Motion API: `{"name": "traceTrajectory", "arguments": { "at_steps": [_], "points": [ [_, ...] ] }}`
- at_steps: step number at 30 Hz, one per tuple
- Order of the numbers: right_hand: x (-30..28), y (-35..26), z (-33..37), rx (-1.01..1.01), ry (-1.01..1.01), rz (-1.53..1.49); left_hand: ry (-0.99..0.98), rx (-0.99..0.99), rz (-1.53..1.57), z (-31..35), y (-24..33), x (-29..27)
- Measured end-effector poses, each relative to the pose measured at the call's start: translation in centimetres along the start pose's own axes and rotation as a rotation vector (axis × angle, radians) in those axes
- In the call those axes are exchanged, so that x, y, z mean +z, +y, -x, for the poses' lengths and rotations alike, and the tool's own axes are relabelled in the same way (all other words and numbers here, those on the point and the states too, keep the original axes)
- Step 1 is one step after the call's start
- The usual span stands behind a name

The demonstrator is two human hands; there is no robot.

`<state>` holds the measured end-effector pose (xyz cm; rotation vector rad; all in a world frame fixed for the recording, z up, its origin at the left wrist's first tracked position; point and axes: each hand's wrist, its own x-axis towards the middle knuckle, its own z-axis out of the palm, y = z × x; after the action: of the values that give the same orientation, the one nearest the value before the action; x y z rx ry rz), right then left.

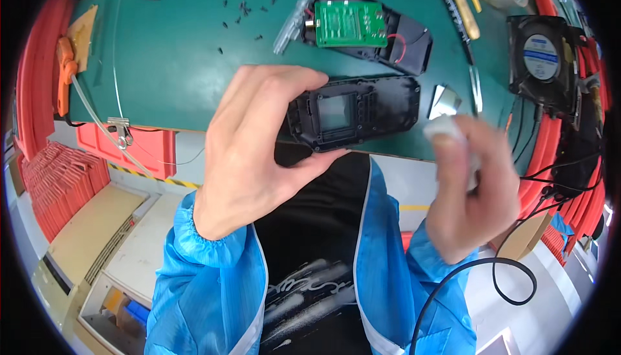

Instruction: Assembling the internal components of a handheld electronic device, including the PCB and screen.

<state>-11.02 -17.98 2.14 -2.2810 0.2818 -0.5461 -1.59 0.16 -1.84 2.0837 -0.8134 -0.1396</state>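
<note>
My left hand [249, 141] grips one end of a black plastic housing half [388, 106], fingers on its far side and thumb on its near side. The housing lies open side up at the table's front edge, with a clear window [335, 111] in it. My right hand [475, 183], blurred by motion, is just right of the housing and pinches a small white wad [445, 128], perhaps cloth or tissue. Beyond the housing lies the other black shell [411, 47], carrying a green circuit board [349, 23] and a thin red wire.
Several small dark screws [244, 9] lie scattered at the far left of the green table [168, 77]. To the right are a shiny metal piece [444, 101], tweezers [476, 89], a wooden-handled tool [464, 13] and a black fan [543, 57]. A black cable [453, 271] loops near my right sleeve.
</note>
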Motion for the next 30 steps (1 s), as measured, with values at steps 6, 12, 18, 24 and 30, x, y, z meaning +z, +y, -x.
{"name": "traceTrajectory", "arguments": {
  "at_steps": [6,12,18,24,30],
  "points": [
    [2.1,0.9,4.5,-0.175,-0.077,0.08,0.011,0.084,0.122,0.8,-0.9,1.2],
    [3.7,2.4,4.7,-0.254,-0.003,-0.028,0.061,-0.083,0.441,1.0,0.0,2.0],
    [3.4,2.3,4.1,-0.239,-0.006,-0.042,0.029,-0.185,0.374,1.0,0.5,1.6],
    [3.9,2.0,3.8,-0.242,-0.026,-0.066,0.034,-0.178,0.389,0.9,0.4,1.7],
    [4.0,1.5,3.6,-0.237,-0.033,-0.047,0.058,-0.226,0.381,0.6,0.8,2.0]
  ]
}}
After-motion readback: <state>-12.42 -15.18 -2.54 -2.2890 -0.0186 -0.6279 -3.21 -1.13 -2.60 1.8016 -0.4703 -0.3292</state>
